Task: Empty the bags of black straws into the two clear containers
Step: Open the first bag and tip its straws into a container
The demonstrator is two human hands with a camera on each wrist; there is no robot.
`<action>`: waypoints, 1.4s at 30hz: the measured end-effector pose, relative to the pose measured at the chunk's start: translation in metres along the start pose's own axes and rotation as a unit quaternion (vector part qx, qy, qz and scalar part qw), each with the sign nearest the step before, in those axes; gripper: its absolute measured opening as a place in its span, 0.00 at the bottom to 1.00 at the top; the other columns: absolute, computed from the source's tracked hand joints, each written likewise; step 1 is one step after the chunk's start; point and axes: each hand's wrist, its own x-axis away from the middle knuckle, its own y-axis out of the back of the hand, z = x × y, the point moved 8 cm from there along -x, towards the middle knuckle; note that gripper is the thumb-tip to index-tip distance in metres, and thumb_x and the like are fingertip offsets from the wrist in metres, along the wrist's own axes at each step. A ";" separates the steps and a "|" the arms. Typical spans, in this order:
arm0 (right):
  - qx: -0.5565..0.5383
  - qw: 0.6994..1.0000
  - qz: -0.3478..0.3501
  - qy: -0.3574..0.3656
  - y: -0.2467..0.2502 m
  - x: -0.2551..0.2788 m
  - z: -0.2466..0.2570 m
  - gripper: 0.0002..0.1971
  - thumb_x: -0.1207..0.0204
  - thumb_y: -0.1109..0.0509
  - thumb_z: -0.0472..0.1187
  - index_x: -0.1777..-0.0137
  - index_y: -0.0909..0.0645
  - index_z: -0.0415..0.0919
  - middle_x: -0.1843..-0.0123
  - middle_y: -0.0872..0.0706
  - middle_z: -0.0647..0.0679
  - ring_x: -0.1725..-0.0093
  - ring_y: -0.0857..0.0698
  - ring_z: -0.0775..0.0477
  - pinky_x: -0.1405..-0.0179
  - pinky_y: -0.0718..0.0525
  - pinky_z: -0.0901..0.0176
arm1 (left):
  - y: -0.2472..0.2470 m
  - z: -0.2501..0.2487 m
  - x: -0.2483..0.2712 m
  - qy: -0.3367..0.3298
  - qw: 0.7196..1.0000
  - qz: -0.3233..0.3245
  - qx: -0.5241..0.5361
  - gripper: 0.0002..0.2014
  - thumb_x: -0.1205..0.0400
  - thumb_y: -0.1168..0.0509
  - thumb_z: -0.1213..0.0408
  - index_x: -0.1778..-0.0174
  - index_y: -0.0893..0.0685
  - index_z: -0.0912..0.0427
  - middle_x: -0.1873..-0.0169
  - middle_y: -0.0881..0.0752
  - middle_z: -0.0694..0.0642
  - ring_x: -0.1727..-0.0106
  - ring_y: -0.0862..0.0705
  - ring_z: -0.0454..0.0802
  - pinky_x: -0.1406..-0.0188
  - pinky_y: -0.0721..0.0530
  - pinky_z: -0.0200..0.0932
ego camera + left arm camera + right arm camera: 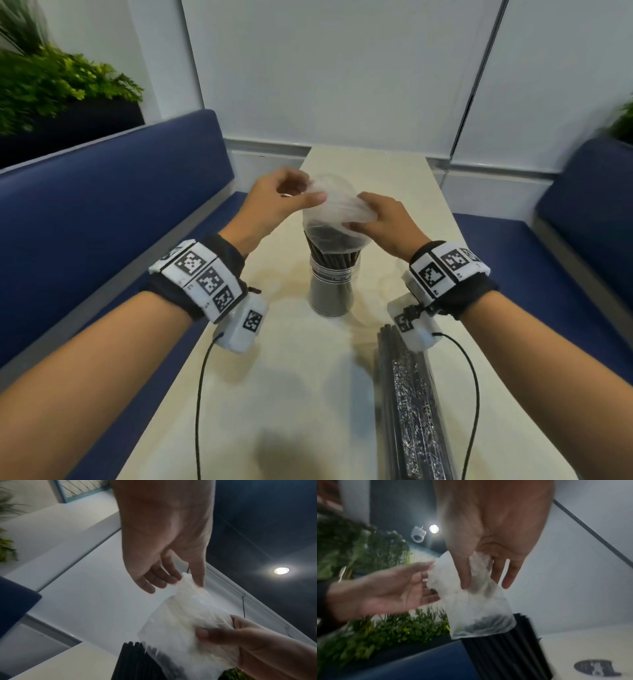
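Standing upright mid-table [394,178] in a clear container [331,291]: a bundle of black straws [334,253], tops capped by a thin, nearly empty plastic bag [337,212]. Pinching the bag's upper left edge between thumb and fingertips, the left hand [274,209], remaining fingers loosely curled. Clutching the crumpled right side of the bag with curled fingers and thumb, the right hand [380,219]. Showing dark through the bag's lower part in the right wrist view, the straw tips [481,624]. Lying flat on the near right of the table, well apart from the container: a second, full bag of straws [411,404]. Flanking the table, blue benches [102,222]; sitting behind the left one, green plants [51,85].
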 end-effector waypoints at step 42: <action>0.207 0.920 0.235 -0.237 -0.048 0.047 -0.066 0.46 0.31 0.30 0.61 0.24 0.44 0.30 0.26 0.28 0.35 0.30 0.26 0.38 0.37 0.26 0.52 | -0.017 0.094 0.073 0.088 0.923 0.182 -0.327 0.34 0.29 0.30 0.41 0.28 0.28 0.48 0.29 0.22 0.51 0.29 0.25 0.48 0.33 0.28 0.43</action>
